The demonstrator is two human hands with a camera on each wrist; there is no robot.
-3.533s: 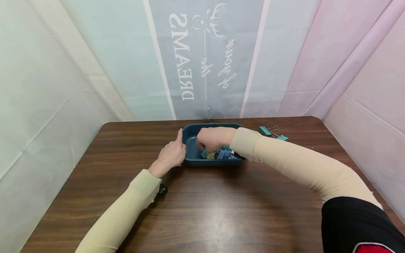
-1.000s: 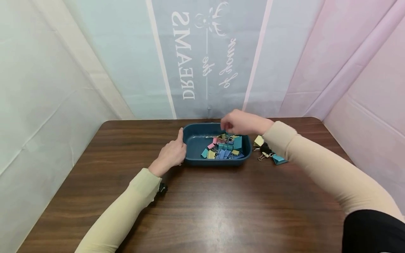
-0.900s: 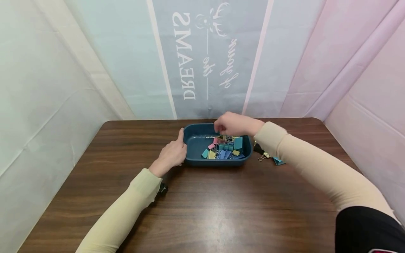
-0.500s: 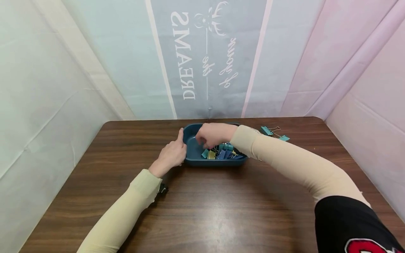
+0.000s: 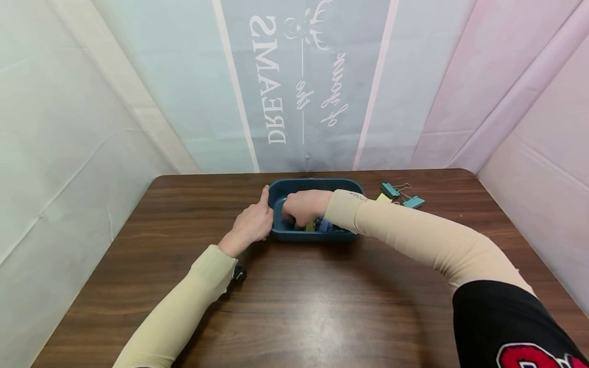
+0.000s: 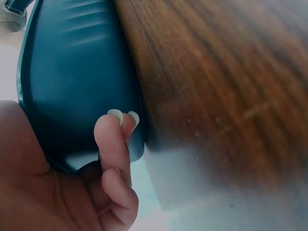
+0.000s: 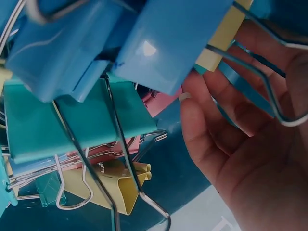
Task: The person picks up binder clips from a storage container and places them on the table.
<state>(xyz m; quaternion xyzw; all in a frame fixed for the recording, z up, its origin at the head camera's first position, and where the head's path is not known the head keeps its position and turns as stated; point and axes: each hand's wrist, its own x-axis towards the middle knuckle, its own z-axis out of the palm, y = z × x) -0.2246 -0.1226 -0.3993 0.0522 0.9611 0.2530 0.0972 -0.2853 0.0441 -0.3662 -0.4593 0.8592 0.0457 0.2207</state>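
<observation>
A dark blue plastic bin (image 5: pixel 317 183) lies lengthwise near the table's far edge. My left hand (image 5: pixel 250 225) holds its left end, index finger straight along the rim; in the left wrist view the other fingers (image 6: pixel 113 149) curl by the outer wall. My right hand (image 5: pixel 306 207) is down inside the bin among binder clips. Close up in the right wrist view are a big blue binder clip (image 7: pixel 168 43), a teal one (image 7: pixel 77 120) and a yellow one (image 7: pixel 120 187). The right fingertips reach behind the blue clip, so whether they pinch one is hidden.
Right of the bin, teal binder clips (image 5: pixel 413 202) and a yellow clip (image 5: pixel 383 198) lie on the brown wooden table (image 5: pixel 303 296), partly behind the right forearm. Fabric curtains (image 5: pixel 184 102) stand around the table's back and sides.
My right hand went from above the bin's back right, over to its left part, then lower into the clips. The left hand stays on the bin's left end.
</observation>
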